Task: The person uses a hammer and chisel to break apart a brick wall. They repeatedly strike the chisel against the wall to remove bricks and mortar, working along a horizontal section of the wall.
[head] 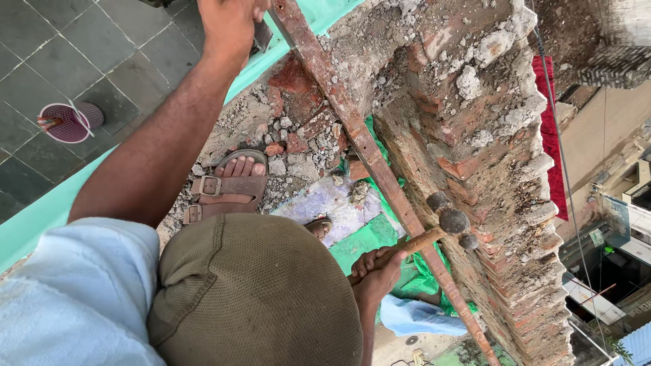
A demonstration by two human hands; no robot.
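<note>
Brick wall [475, 156]: broken and ragged, it is running down the right of the view, with lumps of grey mortar clinging to its red bricks.
Metal bar [369, 159]: long and rusty, it is slanting from the top centre down to the lower right, lying against the inner face of the brick wall.
Left arm: it is stretching straight up the view from a pale blue sleeve [81, 291], bare from the elbow on.
Left hand [227, 24]: it is sitting at the top edge, fingers curled shut; it is lying just beside the upper end of the metal bar, but whether it is gripping the bar or something dark beside it I cannot tell.
Right hand [376, 271]: it is closing tight around the wooden handle's lower end, low in the view, thumb lying along the wood.
Hammer [451, 220]: its dark, rounded head is hovering just beside the metal bar and close to the brick wall, the handle angling down left into the right hand.
Sandalled foot [227, 186]: it is standing on rubble [298, 135] of brick chips and mortar.
Pink basket [68, 122]: it is lying well apart on the grey tiled floor [102, 54], far below.
</note>
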